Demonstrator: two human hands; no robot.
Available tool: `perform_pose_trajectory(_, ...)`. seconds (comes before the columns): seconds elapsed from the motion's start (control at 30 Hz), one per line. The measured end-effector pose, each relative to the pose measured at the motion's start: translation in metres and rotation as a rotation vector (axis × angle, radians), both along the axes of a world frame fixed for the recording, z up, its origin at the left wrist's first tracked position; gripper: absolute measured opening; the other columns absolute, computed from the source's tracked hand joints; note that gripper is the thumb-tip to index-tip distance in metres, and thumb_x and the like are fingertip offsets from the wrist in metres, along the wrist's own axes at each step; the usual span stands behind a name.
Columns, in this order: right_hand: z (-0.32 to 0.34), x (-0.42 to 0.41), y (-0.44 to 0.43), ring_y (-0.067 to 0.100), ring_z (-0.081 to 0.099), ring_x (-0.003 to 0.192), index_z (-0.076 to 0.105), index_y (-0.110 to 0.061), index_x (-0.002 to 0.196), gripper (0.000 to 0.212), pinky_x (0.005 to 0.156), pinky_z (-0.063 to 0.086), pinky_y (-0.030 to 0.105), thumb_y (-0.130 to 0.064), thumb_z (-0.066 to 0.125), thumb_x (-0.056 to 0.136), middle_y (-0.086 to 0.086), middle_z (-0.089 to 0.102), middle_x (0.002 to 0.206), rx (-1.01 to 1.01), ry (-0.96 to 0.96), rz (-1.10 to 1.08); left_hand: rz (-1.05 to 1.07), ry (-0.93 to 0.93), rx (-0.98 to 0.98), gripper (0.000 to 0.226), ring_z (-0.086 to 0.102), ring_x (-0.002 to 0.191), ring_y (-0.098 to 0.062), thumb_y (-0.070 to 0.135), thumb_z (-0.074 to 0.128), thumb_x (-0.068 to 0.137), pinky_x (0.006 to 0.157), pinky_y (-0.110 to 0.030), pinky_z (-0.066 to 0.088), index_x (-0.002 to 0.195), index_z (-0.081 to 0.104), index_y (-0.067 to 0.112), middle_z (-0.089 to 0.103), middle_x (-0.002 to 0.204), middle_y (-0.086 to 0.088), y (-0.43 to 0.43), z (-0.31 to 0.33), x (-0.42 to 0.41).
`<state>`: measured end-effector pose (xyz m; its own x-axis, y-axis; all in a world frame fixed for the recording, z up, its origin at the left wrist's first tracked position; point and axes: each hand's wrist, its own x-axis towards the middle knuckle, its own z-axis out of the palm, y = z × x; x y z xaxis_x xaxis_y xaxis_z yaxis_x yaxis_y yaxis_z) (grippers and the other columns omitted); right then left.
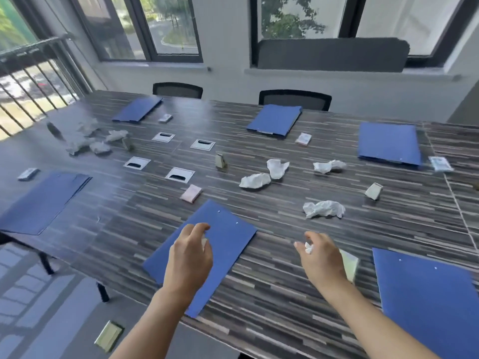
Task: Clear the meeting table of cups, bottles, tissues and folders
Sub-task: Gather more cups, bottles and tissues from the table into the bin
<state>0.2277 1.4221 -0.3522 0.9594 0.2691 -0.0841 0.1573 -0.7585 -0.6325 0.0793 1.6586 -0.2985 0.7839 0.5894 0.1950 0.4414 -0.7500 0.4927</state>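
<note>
Several blue folders lie on the striped meeting table [272,294]. My left hand [190,255] hovers over the nearest folder [228,244], its fingers curled round a small white tissue scrap. My right hand [320,257] is to the right of that folder and pinches another white tissue scrap. A pale paper cup [350,265] lies on its side just behind my right hand. Crumpled tissues sit beyond: one at mid-right [324,209], a pair in the middle [264,176], one further right [329,166], and a cluster at far left [90,139].
More folders lie at near right [430,301], left [44,200], far left [137,109], far centre [274,119] and far right [388,143]. Small tissue packs [191,193], tipped cups [373,191] and cable ports [180,174] dot the table. Two chairs [295,99] stand behind it.
</note>
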Motion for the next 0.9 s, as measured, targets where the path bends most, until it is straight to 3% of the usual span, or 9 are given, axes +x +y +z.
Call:
perform_pose_trajectory(0.17, -0.004, 0.035, 0.007, 0.030, 0.060, 0.118, 0.051, -0.010, 0.143, 0.055, 0.096, 0.047, 0.035, -0.035, 0.065, 0.096, 0.011, 0.052, 0.141, 0.026, 0.033, -0.148, -0.126, 0.017, 0.008, 0.036, 0.065, 0.085, -0.025, 0.000, 0.062, 0.091, 0.067, -0.029, 0.040, 0.125, 0.065, 0.012, 0.062, 0.124, -0.007, 0.027, -0.014, 0.076)
perform_pose_trajectory(0.3, -0.018, 0.069, 0.019, 0.031, 0.051, 0.133, 0.044, -0.009, 0.148, 0.061, 0.106, 0.043, 0.038, -0.035, 0.065, 0.096, 0.012, 0.044, 0.151, 0.006, 0.034, -0.266, -0.267, 0.004, 0.032, 0.044, 0.065, 0.089, -0.025, -0.013, 0.058, 0.085, 0.066, -0.029, 0.042, 0.119, 0.069, 0.013, 0.060, 0.123, -0.003, 0.052, -0.035, 0.148)
perform_pose_trajectory(0.37, -0.024, 0.085, 0.029, 0.030, 0.054, 0.127, 0.046, -0.013, 0.145, 0.057, 0.099, 0.047, 0.039, -0.034, 0.065, 0.096, 0.011, 0.045, 0.148, -0.020, 0.034, -0.309, -0.295, -0.005, 0.015, 0.046, 0.065, 0.089, -0.027, -0.015, 0.058, 0.085, 0.068, -0.029, 0.042, 0.119, 0.071, 0.014, 0.060, 0.124, -0.005, 0.064, -0.045, 0.186)
perform_pose_trajectory(0.47, -0.042, 0.117, 0.046, 0.027, 0.059, 0.106, 0.048, -0.016, 0.135, 0.047, 0.077, 0.049, 0.033, -0.032, 0.066, 0.095, 0.006, 0.044, 0.142, -0.086, 0.024, -0.383, -0.334, 0.011, -0.020, 0.051, 0.063, 0.105, -0.034, -0.013, 0.055, 0.086, 0.076, -0.035, 0.046, 0.127, 0.066, 0.016, 0.053, 0.136, -0.012, 0.083, -0.071, 0.253)
perform_pose_trajectory(0.6, -0.071, 0.165, 0.060, 0.034, 0.056, 0.120, 0.036, -0.014, 0.151, 0.063, 0.088, 0.051, 0.038, -0.034, 0.062, 0.096, 0.007, 0.028, 0.156, -0.156, 0.069, -0.492, -0.440, 0.098, -0.042, 0.068, 0.049, 0.126, -0.042, -0.018, 0.054, 0.078, 0.100, -0.046, 0.045, 0.138, 0.058, 0.016, 0.041, 0.149, -0.022, 0.097, -0.119, 0.327)
perform_pose_trajectory(0.7, -0.090, 0.197, 0.065, 0.033, 0.054, 0.124, 0.024, -0.023, 0.158, 0.077, 0.094, 0.051, 0.040, -0.042, 0.063, 0.095, 0.002, 0.021, 0.158, -0.143, 0.141, -0.561, -0.507, 0.198, -0.021, 0.071, 0.037, 0.135, -0.042, -0.016, 0.053, 0.074, 0.100, -0.054, 0.042, 0.138, 0.058, 0.017, 0.035, 0.152, -0.023, 0.101, -0.155, 0.361)
perform_pose_trajectory(0.77, -0.098, 0.213, 0.068, 0.033, 0.054, 0.124, 0.022, -0.027, 0.158, 0.080, 0.094, 0.050, 0.039, -0.047, 0.064, 0.093, 0.004, 0.021, 0.156, -0.187, 0.163, -0.572, -0.516, 0.291, -0.009, 0.065, 0.031, 0.136, -0.037, -0.010, 0.053, 0.077, 0.093, -0.054, 0.043, 0.134, 0.058, 0.021, 0.033, 0.152, -0.017, 0.102, -0.170, 0.376)
perform_pose_trajectory(0.9, -0.120, 0.230, 0.074, 0.034, 0.060, 0.110, 0.035, -0.027, 0.151, 0.071, 0.073, 0.044, 0.031, -0.053, 0.065, 0.091, 0.007, 0.024, 0.155, -0.350, 0.244, -0.600, -0.517, 0.346, 0.013, 0.021, 0.038, 0.125, -0.033, 0.024, 0.044, 0.092, 0.091, -0.056, 0.039, 0.106, 0.060, 0.022, 0.045, 0.133, -0.010, 0.095, -0.199, 0.390)
